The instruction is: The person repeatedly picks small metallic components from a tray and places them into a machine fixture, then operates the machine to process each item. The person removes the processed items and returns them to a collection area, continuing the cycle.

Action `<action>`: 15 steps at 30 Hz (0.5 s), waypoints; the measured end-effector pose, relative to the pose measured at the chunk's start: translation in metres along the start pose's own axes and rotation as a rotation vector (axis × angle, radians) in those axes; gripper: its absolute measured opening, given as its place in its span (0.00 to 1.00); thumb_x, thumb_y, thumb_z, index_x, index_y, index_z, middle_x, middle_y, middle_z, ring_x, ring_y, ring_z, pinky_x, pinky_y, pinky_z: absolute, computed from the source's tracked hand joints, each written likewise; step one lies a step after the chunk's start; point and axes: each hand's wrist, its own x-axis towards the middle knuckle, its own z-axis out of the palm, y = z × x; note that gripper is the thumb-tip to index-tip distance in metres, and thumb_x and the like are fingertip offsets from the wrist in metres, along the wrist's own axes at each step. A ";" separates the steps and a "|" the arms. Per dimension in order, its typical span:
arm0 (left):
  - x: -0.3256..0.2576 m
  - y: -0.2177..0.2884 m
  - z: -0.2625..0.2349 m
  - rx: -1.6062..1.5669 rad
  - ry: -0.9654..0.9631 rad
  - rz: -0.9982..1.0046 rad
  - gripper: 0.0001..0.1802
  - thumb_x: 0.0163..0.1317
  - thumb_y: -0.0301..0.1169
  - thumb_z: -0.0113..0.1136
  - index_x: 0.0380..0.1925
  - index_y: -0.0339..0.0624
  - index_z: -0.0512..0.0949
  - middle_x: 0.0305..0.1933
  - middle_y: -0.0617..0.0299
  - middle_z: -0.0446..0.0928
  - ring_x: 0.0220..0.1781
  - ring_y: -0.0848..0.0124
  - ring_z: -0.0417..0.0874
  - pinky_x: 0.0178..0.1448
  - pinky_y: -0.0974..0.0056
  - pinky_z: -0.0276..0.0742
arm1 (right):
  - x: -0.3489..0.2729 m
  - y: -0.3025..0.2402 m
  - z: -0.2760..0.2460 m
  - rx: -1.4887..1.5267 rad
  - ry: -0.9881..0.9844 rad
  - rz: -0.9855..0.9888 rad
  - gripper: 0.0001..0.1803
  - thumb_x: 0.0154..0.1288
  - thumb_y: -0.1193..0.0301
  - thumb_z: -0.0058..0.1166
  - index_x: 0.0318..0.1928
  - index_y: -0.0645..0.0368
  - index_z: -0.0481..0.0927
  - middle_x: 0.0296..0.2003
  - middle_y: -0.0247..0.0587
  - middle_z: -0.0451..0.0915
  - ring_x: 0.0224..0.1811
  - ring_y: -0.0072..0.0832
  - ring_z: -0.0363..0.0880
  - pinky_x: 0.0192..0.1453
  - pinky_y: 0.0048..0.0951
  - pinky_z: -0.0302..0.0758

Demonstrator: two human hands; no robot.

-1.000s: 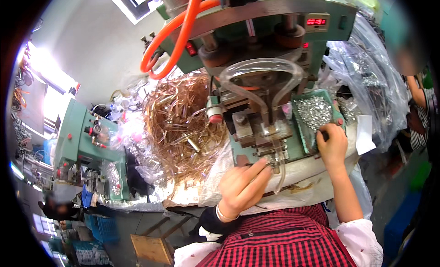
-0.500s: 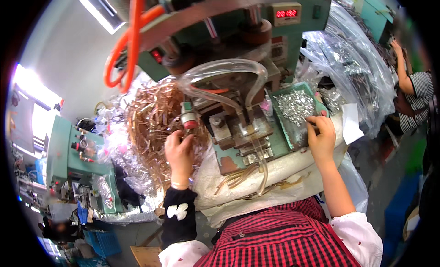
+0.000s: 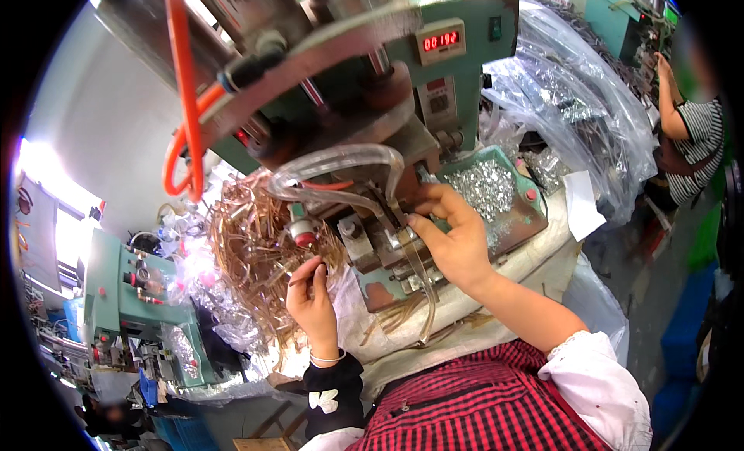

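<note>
While part-curled right hand reaches to front tooling of press, left hand hangs half-closed near copper-coloured strips left of press; from here, cannot tell either grip.

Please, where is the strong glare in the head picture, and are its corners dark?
Head view: the left window burns out white; head view: plastic sheeting right of the press shows bright reflections; head view: a curved black fisheye border darkens all four corners.
</note>
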 end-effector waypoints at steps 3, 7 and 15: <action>-0.001 0.032 0.011 -0.059 -0.002 0.076 0.08 0.69 0.16 0.60 0.46 0.31 0.82 0.50 0.53 0.85 0.49 0.70 0.85 0.56 0.68 0.81 | -0.002 0.000 0.000 0.069 0.042 0.042 0.22 0.65 0.83 0.59 0.59 0.67 0.74 0.47 0.42 0.84 0.46 0.21 0.83 0.55 0.24 0.76; 0.003 0.111 0.011 0.101 -0.069 0.558 0.07 0.69 0.17 0.59 0.45 0.27 0.82 0.47 0.46 0.85 0.47 0.63 0.87 0.53 0.62 0.84 | -0.002 -0.019 0.010 0.114 -0.006 0.112 0.23 0.65 0.82 0.59 0.61 0.67 0.72 0.48 0.42 0.84 0.47 0.21 0.82 0.56 0.24 0.76; -0.012 0.127 0.056 0.293 -0.365 0.998 0.12 0.52 0.25 0.76 0.37 0.41 0.85 0.44 0.56 0.87 0.27 0.69 0.83 0.30 0.67 0.79 | -0.011 -0.048 -0.016 -0.059 -0.203 0.111 0.29 0.67 0.78 0.57 0.68 0.66 0.70 0.61 0.52 0.79 0.64 0.33 0.79 0.68 0.33 0.73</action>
